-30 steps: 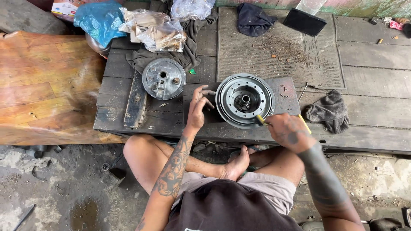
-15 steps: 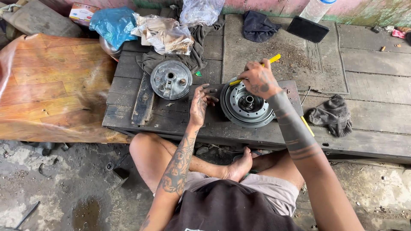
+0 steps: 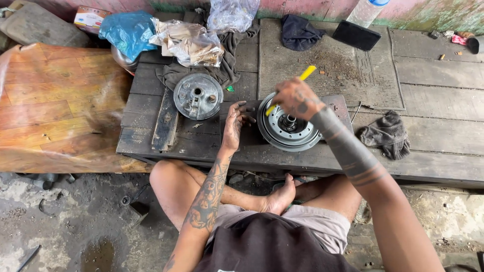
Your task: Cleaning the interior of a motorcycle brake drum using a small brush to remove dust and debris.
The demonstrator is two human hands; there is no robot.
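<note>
Since the earlier frame, right hand (image 3: 298,98) has lifted over one wheel hub (image 3: 288,123), gripping one yellow-handled tool (image 3: 292,89) angled up-right; left hand (image 3: 235,121) rests open on tabletop (image 3: 151,136); one brake plate (image 3: 198,95) alongside.

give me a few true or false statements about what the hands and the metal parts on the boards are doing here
1. The right hand holds a yellow-handled tool over the round metal hub. True.
2. The left hand grips the yellow-handled tool. False: it rests on the dark wooden board beside the hub, holding no tool.
3. A second round metal plate lies apart from the hub, to its left in the picture. True.
4. The grey rag is draped over the hub. False: it lies on the planks off to the other side, clear of it.
5. The blue plastic bag sits at the far side of the boards. True.
</note>
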